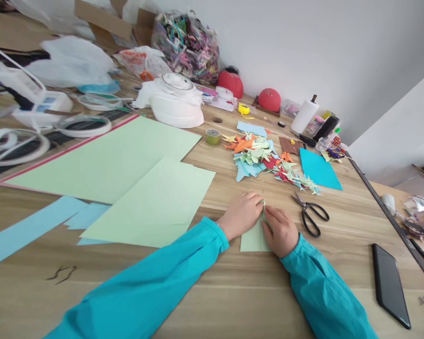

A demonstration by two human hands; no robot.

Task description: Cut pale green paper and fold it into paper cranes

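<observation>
The left hand and right hand held the small green paper, seemingly light and easily creased, best gripped at its edges.

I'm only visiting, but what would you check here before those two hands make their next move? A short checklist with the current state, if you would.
1. Left hand touching the small sheet: ok.
2. Right hand touching it too: ok.
3. Small sheet lying fully flat: not ok; part of it stands up between the hands.
4. Raised part evenly lined up: cannot tell; fingers cover much of it.
5. Scissors apart from both hands: ok; they lie beyond the right hand.
6. Phone off the small sheet: ok; it lies well to the right.
</observation>
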